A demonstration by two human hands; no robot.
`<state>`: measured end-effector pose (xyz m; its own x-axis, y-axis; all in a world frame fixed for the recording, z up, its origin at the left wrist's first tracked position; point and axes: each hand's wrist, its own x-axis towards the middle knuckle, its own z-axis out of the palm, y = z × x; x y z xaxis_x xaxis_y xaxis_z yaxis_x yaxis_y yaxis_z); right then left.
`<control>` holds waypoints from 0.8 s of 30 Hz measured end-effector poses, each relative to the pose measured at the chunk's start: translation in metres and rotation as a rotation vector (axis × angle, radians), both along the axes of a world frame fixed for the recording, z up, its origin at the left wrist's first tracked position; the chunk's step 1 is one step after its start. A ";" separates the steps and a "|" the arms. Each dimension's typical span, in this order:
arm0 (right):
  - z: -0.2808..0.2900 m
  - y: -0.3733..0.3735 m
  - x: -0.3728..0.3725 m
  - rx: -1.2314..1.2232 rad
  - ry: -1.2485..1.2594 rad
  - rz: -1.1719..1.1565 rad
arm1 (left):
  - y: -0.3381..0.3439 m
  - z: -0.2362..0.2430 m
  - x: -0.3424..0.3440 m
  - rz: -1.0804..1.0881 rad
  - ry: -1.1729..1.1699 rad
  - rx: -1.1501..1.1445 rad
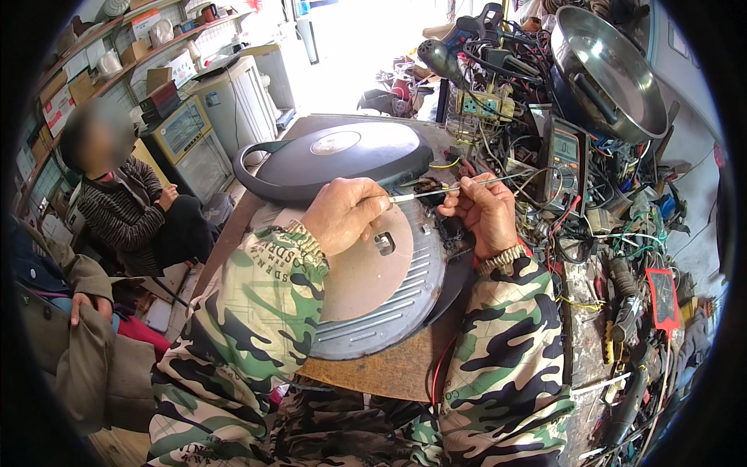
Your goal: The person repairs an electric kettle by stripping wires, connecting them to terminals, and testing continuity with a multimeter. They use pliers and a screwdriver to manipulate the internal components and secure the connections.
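Between my hands a thin pale strip or sleeve [405,198] is held almost level. My left hand [346,212] pinches one end between thumb and fingers. My right hand [486,208] closes its fingertips at the other end, where a thin, wire-like length runs out to the right. Below them lies a round ribbed metal appliance base [416,300] with a tan disc [358,284] on it. A small square opening shows in the disc. Beyond sits a dark oval appliance cover [342,152] with a loop handle. Dark and yellow wires [436,184] show beside my right hand.
On the right, tangled wires and tools crowd a bench around a multimeter [566,154] and a steel pan [615,70]. A red-framed piece [662,300] lies lower down. A seated person [128,202] and another person's hand [92,305] are at left, near cabinets [233,97].
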<state>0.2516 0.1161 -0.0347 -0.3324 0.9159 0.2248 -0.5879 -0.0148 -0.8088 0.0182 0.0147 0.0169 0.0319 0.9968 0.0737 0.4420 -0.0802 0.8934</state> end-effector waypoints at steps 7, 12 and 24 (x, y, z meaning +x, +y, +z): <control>0.001 0.000 0.001 0.013 -0.005 0.023 | 0.000 -0.002 0.002 0.018 0.020 0.009; 0.000 0.000 0.000 0.044 -0.010 0.017 | 0.001 -0.006 0.002 0.053 -0.031 0.021; 0.003 -0.006 -0.002 0.066 -0.019 -0.049 | 0.001 -0.003 0.004 0.060 0.020 0.033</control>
<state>0.2497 0.1100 -0.0314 -0.2923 0.9146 0.2794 -0.5714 0.0672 -0.8179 0.0217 0.0157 0.0135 -0.0263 0.9940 0.1065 0.4645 -0.0822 0.8818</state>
